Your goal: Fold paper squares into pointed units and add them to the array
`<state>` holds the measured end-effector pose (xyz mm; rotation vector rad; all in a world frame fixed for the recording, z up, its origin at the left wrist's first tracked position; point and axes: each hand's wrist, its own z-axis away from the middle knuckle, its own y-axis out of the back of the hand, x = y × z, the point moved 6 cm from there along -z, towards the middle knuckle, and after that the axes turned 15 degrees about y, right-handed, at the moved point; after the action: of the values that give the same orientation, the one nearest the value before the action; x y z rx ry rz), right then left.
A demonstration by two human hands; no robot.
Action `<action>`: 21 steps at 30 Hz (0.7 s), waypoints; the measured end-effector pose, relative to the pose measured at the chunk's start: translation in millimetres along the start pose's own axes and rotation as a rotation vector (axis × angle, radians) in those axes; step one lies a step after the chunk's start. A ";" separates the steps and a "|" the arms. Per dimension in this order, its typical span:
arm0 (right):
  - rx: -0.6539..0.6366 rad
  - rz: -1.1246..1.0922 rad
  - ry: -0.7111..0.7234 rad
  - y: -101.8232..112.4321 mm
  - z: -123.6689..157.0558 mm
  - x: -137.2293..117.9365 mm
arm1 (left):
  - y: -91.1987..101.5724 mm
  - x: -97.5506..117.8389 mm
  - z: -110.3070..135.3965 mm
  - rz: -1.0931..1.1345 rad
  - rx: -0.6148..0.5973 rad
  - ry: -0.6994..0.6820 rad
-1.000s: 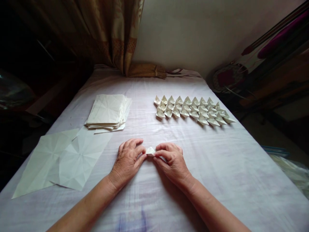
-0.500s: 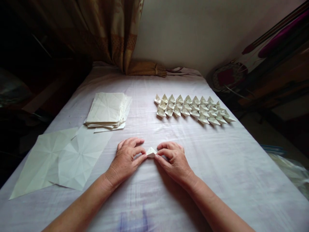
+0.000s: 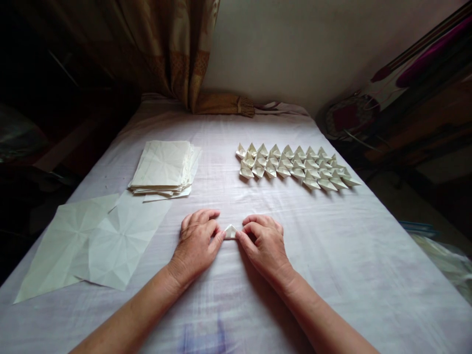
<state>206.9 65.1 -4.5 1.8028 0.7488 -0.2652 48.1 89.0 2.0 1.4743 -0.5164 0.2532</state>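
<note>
Between my two hands sits a small folded white paper boat, its pointed middle standing up. My left hand pinches its left end between thumb and forefinger. The right end is pinched the same way by my right hand. Both hands rest low over the cloth, with their other fingers curled. Beyond my right hand stand several finished paper boats, set close together in rows.
A stack of square creased papers lies at the back left. Nearer, two loose creased sheets overlap on the cloth-covered table. A brown curtain hangs at the far edge, with its fringed end on the cloth.
My left hand has rolled slightly, its thumb more upright against the paper. The folded paper sits flatter and shows its front face more. The stack, sheets and rows are unmoved.
</note>
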 end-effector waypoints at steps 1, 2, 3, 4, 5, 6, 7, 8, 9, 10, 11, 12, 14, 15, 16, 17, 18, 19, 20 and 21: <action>-0.011 0.020 0.012 -0.4 -0.4 -0.7 | -0.5 0.2 0.0 -0.009 0.003 -0.002; -0.025 0.043 0.023 -0.8 -0.7 -1.3 | -1.1 0.4 0.0 -0.019 0.005 -0.004; -0.039 0.067 0.033 -1.1 -1.0 -2.0 | -1.4 0.7 -0.2 -0.027 0.006 -0.005; -0.053 0.091 0.039 -1.4 -1.2 -2.5 | -1.8 1.0 -0.4 -0.036 0.005 -0.004; -0.063 0.113 0.042 -1.5 -1.4 -2.8 | -2.0 1.3 -0.7 -0.043 0.003 -0.002; -0.070 0.131 0.043 -1.5 -1.7 -3.1 | -2.2 1.7 -1.0 -0.049 0.000 0.001; -0.074 0.144 0.044 -1.4 -1.9 -3.3 | -2.2 2.1 -1.3 -0.053 -0.001 0.004; -0.075 0.152 0.046 -1.4 -2.1 -3.6 | -2.2 2.5 -1.5 -0.054 -0.002 0.006; -0.074 0.155 0.050 -1.3 -2.3 -3.9 | -2.0 2.8 -1.6 -0.051 -0.003 0.008; -0.072 0.155 0.054 -1.2 -2.4 -4.1 | -1.9 3.1 -1.6 -0.046 -0.004 0.011; -0.069 0.153 0.057 -1.2 -2.4 -4.3 | -1.7 3.2 -1.5 -0.039 -0.004 0.013; -0.065 0.151 0.060 -1.1 -2.4 -4.3 | -1.7 3.2 -1.4 -0.033 -0.005 0.018; -0.059 0.151 0.066 -1.1 -2.2 -4.5 | -2.0 2.5 -1.2 -0.023 -0.009 0.032; -0.058 0.152 0.067 -1.2 -2.0 -4.6 | -2.2 2.0 -1.1 -0.020 -0.009 0.038; -0.060 0.154 0.065 -1.5 -1.8 -4.5 | -2.6 1.6 -1.2 -0.018 -0.008 0.041; -0.062 0.156 0.061 -1.8 -1.7 -4.5 | -3.0 1.2 -1.3 -0.015 -0.007 0.042; -0.063 0.158 0.055 -2.2 -1.6 -4.3 | -3.5 0.8 -1.5 -0.012 -0.007 0.043; -0.062 0.159 0.051 -2.6 -1.6 -4.3 | -4.1 0.4 -1.9 -0.009 -0.008 0.044; -0.058 0.157 0.050 -2.9 -1.8 -4.4 | -4.9 -0.1 -2.4 -0.007 -0.010 0.046; -0.052 0.150 0.053 -3.4 -2.2 -4.6 | -5.7 -0.6 -3.0 -0.006 -0.012 0.049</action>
<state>200.9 66.1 -3.9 1.8121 0.6483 -0.0984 50.7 91.5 -3.3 1.4543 -0.4725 0.2803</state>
